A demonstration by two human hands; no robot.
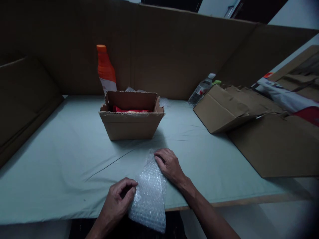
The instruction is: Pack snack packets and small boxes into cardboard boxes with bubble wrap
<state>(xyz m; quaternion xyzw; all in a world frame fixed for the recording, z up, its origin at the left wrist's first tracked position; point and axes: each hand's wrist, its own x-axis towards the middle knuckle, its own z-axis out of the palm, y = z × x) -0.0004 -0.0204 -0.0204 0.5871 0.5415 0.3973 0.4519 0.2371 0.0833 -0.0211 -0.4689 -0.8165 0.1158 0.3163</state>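
A sheet of clear bubble wrap lies at the table's front edge, its near end hanging over. My left hand pinches its left side between thumb and forefinger. Farther up, my right hand is closed on the sheet's right edge near the far end. Just beyond stands an open cardboard box with torn rims. Inside it a red packet shows only its upper part.
Behind the box stands an orange-capped bottle. A clear plastic bottle leans at the back right, beside folded cardboard boxes. Tall cardboard panels close off the back, and another cardboard piece stands left. Pale green cloth covers the table.
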